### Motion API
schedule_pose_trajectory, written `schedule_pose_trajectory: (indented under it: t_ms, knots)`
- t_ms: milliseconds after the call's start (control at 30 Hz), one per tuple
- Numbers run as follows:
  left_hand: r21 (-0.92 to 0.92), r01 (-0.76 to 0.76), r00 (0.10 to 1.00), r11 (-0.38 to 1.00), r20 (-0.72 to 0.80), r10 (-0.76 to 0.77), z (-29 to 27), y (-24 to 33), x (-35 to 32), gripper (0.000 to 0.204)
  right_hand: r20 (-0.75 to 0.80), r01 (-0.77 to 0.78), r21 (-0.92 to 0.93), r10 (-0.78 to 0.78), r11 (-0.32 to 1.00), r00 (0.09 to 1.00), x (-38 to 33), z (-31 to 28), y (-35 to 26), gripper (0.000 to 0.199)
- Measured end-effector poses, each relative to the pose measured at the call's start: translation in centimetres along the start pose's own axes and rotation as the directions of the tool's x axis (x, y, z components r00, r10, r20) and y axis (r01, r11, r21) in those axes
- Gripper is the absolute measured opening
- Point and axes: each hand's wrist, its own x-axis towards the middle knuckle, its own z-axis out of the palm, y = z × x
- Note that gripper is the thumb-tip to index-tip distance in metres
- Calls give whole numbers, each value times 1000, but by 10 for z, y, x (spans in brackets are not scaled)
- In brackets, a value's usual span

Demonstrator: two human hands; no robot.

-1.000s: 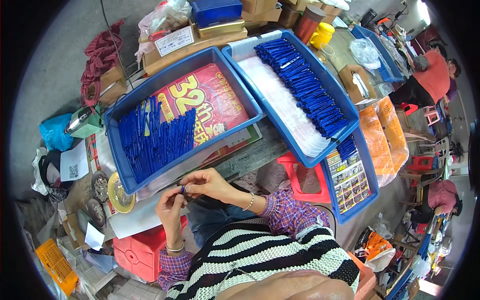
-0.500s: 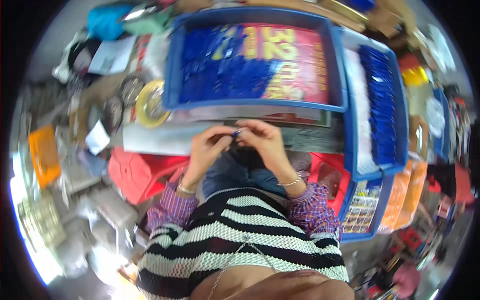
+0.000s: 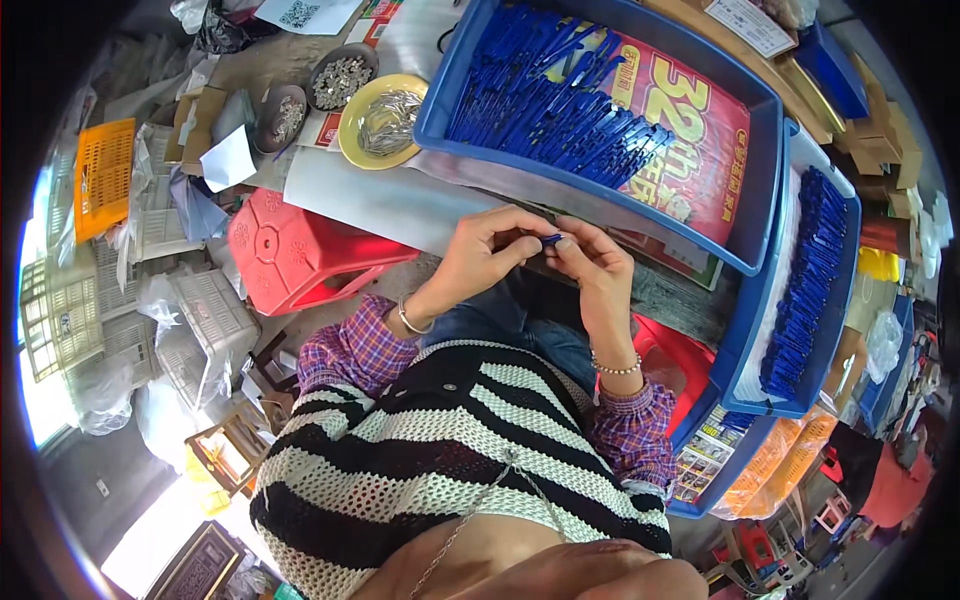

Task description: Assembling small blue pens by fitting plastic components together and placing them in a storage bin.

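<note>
In front of my body, both hands are raised close together near the table edge. Between their fingertips is a small dark blue slim piece (image 3: pixel 551 240), mostly covered, so its exact kind is not clear. My left hand (image 3: pixel 478 255) pinches it from the left with thumb and forefinger. From the other side, my right hand (image 3: pixel 598 272) pinches its right end. Just beyond the hands stands a large blue tray (image 3: pixel 600 185), holding many slim blue pieces (image 3: pixel 550 100) with shiny metal parts, laid over a red printed sheet (image 3: pixel 715 150).
Left of the tray, a yellow bowl (image 3: pixel 349 135) holds slender metal parts; two dark dishes (image 3: pixel 313 88) beside it hold small metal bits. A second blue tray (image 3: pixel 842 290) with more blue pieces sits right. Red stools (image 3: pixel 275 250) flank me. A person (image 3: pixel 890 480) is far right.
The view has turned, so the trays and table now appear slanted, and the picture is sharper. Both hands stay together with the small blue piece between their fingertips.
</note>
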Motion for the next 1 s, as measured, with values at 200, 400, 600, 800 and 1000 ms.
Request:
schedule_pose_trajectory:
  t_ms: [200, 400, 600, 800, 1000]
  knots:
    - [374, -217, 969, 902, -32, 246, 1, 2, 3, 17, -17, 48, -32, -48, 998, 999, 1, 4, 0, 24]
    - [43, 66, 998, 997, -14, -65, -2, 8, 0, 18, -38, 105, -80, -108, 991, 993, -3, 4, 2, 24]
    - [-363, 313, 948, 878, 167, -270, -2, 4, -3, 19, -49, 189, -75, -193, 979, 980, -8, 5, 6, 18]
    - [-143, 105, 994, 984, -14, -109, 14, -6, -7, 17, -125, 240, -132, -256, 962, 959, -5, 6, 11, 16]
    - [-100, -32, 994, 995, -110, 21, 18, -13, -6, 18, -139, 176, -166, -199, 970, 970, -5, 6, 8, 12]
